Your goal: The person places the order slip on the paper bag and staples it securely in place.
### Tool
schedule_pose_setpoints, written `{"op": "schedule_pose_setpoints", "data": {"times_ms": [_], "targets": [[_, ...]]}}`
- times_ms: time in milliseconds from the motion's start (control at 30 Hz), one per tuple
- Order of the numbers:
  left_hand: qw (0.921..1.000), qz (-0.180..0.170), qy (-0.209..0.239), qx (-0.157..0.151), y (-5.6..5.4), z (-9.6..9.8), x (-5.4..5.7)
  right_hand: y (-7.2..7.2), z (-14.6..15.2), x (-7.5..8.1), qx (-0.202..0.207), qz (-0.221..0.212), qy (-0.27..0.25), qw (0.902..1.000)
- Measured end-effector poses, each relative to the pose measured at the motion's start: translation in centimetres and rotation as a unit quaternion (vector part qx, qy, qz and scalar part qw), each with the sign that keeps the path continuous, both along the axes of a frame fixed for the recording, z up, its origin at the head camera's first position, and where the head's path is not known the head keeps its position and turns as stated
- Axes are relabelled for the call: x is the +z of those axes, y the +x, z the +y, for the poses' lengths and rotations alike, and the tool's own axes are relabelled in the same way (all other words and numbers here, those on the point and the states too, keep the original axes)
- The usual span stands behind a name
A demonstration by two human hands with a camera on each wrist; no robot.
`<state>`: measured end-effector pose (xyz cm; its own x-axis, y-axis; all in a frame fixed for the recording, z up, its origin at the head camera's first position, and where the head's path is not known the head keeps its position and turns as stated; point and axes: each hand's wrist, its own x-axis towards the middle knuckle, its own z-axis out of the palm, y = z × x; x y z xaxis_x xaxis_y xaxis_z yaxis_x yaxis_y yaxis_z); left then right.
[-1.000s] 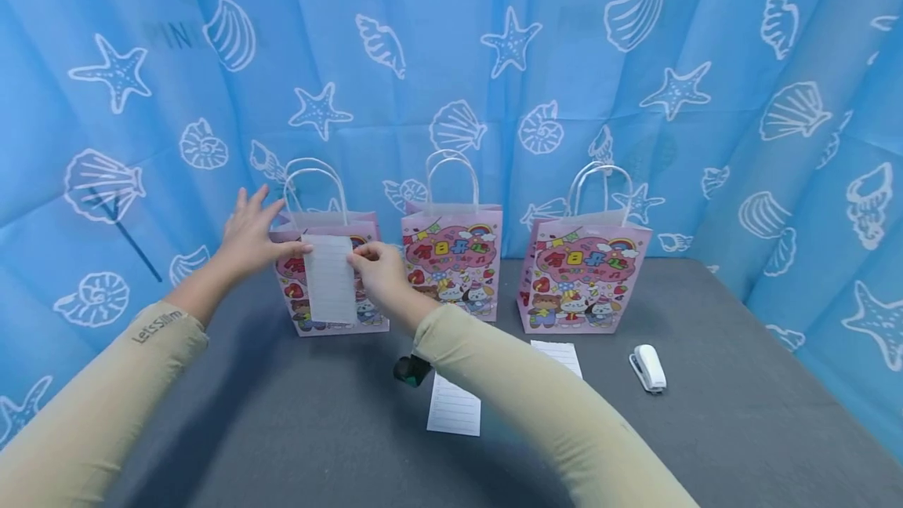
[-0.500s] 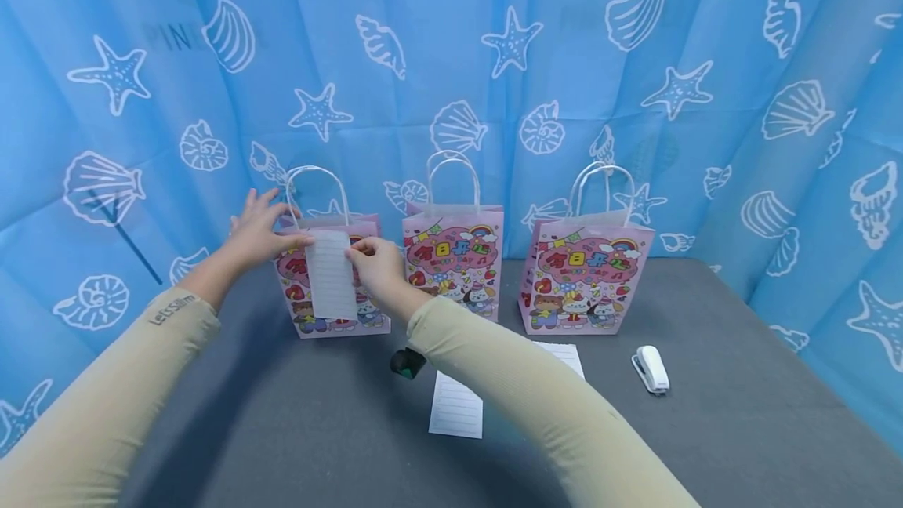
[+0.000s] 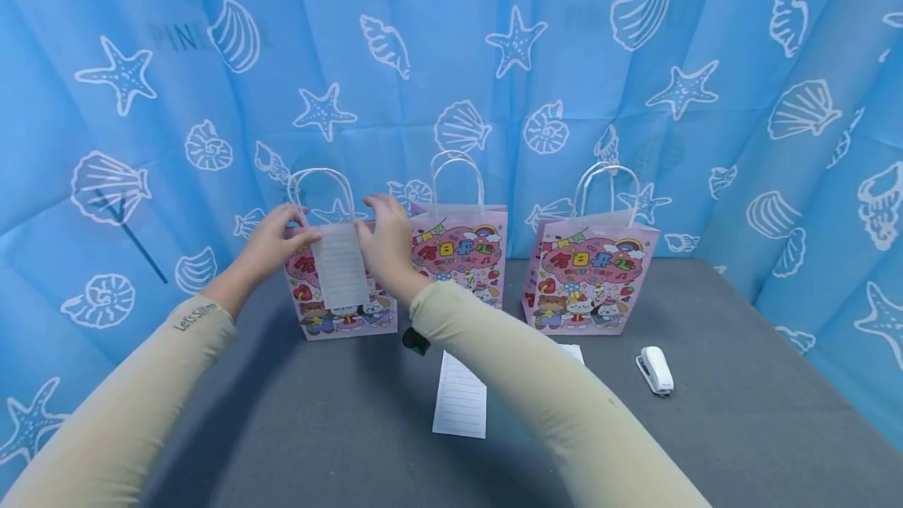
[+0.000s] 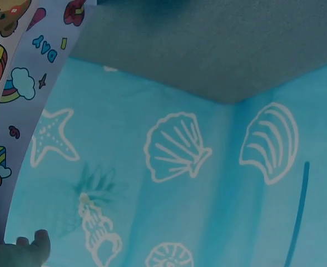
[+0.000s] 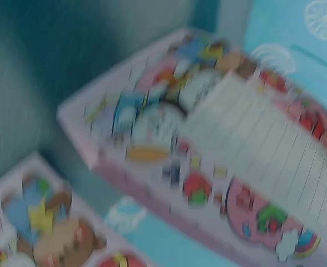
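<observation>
The right sleeve (image 3: 515, 363) partly hides loose paper (image 3: 461, 404) near a white stapler (image 3: 657, 369)

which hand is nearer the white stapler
Right. The right hand is left of the white stapler and beyond it; the left hand is farther left.

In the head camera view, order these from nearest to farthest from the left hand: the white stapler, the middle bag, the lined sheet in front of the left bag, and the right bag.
From the left hand:
1. Lined sheet: right at its thumb.
2. Middle bag: to the right.
3. Right bag: farther right.
4. White stapler: rightmost, lower in the picture.
</observation>
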<state>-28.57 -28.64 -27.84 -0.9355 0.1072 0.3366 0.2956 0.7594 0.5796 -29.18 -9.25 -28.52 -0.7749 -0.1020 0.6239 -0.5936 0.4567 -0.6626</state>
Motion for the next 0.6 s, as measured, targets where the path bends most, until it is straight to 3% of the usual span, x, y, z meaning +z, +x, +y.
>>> {"op": "schedule_pose_setpoints", "data": {"times_ms": [100,167,300,600], "targets": [[0.9999,-0.009,0.010,-0.005,0.04,0.07,0.03,-0.31,0.01,0.55,0.002,-0.030,0.058,0.9978],[0.9997,-0.019,0.015,-0.008,0.03,0.17,0.16,-0.47,0.02,0.66,0.009,-0.057,0.068,0.9960],[0.9992,-0.037,0.014,-0.005,0.18,0.37,0.51,-0.60,0.05,0.46,0.018,-0.081,0.058,0.9948],[0.9972,-0.066,0.010,0.034,0.75,0.48,0.63,-0.52,0.19,0.18,0.030,-0.084,0.032,0.9955]]}}
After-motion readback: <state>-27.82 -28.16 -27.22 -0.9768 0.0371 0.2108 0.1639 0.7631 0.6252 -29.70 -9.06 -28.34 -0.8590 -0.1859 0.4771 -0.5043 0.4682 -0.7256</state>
